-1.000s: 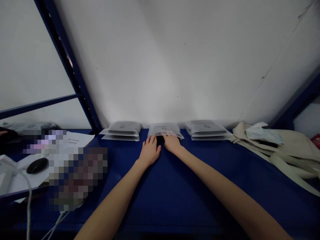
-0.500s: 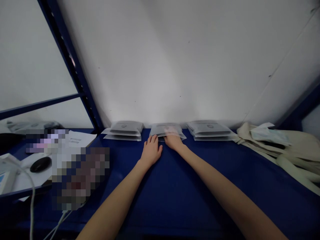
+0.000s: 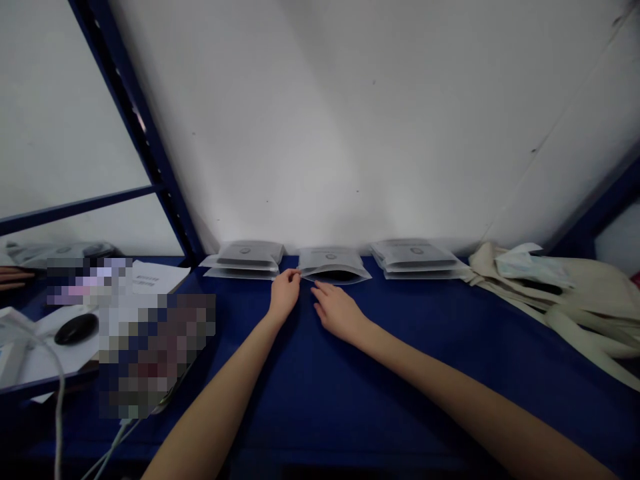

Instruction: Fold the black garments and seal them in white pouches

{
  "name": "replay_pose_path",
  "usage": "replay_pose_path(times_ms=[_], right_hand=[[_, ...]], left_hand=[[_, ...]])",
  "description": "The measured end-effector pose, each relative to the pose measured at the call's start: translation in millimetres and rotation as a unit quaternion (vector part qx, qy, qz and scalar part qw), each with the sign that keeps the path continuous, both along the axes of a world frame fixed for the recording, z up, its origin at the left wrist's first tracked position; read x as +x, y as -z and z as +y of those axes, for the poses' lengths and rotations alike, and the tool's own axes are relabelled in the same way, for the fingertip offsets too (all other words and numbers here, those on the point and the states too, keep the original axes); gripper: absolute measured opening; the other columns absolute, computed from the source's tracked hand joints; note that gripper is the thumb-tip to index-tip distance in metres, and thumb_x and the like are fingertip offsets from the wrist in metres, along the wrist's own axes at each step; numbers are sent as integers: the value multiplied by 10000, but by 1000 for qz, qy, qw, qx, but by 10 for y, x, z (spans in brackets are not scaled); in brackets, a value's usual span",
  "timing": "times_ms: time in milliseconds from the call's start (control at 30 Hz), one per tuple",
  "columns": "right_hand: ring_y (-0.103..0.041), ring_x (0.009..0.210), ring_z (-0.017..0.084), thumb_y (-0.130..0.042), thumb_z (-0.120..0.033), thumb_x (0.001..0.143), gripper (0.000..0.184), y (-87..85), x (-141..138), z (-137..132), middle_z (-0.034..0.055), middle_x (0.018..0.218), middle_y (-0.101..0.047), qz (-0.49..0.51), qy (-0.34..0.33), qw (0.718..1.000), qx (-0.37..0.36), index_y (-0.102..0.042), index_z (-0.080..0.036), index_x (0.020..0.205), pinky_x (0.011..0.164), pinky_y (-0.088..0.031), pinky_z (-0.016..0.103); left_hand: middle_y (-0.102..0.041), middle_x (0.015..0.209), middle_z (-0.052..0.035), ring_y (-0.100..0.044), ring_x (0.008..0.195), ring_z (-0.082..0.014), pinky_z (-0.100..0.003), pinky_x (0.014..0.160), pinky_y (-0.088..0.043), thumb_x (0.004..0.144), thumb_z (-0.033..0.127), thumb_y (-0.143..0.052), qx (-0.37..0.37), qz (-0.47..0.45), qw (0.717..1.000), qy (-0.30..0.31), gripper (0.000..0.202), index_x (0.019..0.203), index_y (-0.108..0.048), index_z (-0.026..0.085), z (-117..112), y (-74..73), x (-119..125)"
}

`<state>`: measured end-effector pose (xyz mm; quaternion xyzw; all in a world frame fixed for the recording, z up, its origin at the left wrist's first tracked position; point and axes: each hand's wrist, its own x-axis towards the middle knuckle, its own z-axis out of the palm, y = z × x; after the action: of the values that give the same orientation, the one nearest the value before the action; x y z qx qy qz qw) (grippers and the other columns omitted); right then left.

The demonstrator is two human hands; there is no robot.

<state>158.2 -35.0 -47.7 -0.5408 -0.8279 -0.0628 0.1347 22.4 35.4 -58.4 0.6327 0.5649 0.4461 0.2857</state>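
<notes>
Left hand [image 3: 284,293] pinches the pouch [image 3: 333,264] corner; spread right hand [image 3: 338,312] lies below its edge.

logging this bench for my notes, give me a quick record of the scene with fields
left hand: pinches the left corner of the translucent pouch
right hand: open, near that pouch, not touching it
pouch contents: something dark along its lower part
either side: left pouch stack, right pouch stack
surface: blue work surface
far right: cream cloth bag
far left: sheet of paper, black computer mouse
</notes>
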Motion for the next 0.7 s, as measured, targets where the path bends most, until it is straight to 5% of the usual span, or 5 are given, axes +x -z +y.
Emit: replay_pose_path(times_ms=[333, 467, 700], right_hand=[[-554, 978, 202, -460, -196, 883, 210, -51, -245, -283, 81, 1037, -642, 63, -102, 993, -8, -642, -161, 983, 881, -413, 333], [-552, 970, 195, -482, -188, 873, 183, -36, -262, -263, 78, 1005, -640, 79, -100, 992, -7, -644, -164, 954, 879, -411, 325], [-554, 953, 196, -486, -181, 862, 182, -26, -265, -266, 88, 988, -641, 100, -97, 990, -8, -649, -156, 938, 863, -415, 324]], left_hand=[[-600, 605, 13, -479, 434, -59, -185, 449, -334, 765, 161, -559, -152, -228, 962, -3, 39, 744, -550, 130, -65, -147, 10], [-570, 568, 7, -424, 357, -39, -187, 386, -268, 809, 229, -530, -196, -215, 956, 20, 209, 626, -514, 130, -59, -187, -6], [-482, 474, 51, -355, 331, -27, -186, 365, -213, 723, 175, -577, -192, -201, 960, 33, 209, 541, -477, 149, -29, -145, 2]])
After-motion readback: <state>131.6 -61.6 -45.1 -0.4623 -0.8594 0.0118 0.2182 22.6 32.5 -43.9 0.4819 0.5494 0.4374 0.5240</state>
